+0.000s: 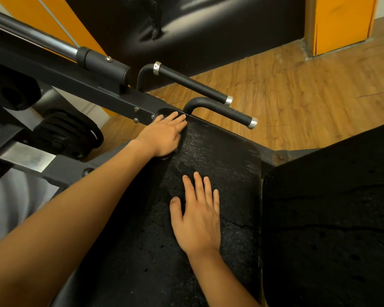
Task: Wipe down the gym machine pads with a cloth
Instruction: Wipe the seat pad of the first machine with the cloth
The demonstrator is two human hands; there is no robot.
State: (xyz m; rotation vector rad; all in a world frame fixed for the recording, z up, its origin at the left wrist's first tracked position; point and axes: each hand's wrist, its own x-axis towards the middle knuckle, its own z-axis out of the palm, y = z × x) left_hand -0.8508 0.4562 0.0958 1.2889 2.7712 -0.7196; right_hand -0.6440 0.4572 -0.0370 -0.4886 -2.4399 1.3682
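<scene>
We see a worn black seat pad (226, 165) running up the middle of the view, its surface pitted and cracked, with a greyish scuffed stretch toward its far end. Both hands lie on it, palms down.

The right hand (196, 216) rests flat near the pad's middle. Its fingers (198, 185) are straight and slightly spread, pointing away from us, and the thumb sticks out to the left. The forearm comes up from the bottom edge of the view. A darker patch (177, 171) spreads from under these fingers; we cannot tell whether it is a dark cloth or a damp mark.

The left hand (163, 135) lies farther off, at the pad's far left edge, where the pad meets the black machine frame (93, 89). Its fingers are straight and held close together, angled up and to the right, with the tips reaching the frame. The left forearm stretches in a long diagonal from the lower left corner, nearly straight.

Just beyond the left hand, two black handles with chrome end caps (193, 84) jut out over the wooden floor (297, 85). A second black pad (330, 218) stands just beside the first on the right, tilted. Stacked weight plates (64, 131) sit on the left, below the frame.
</scene>
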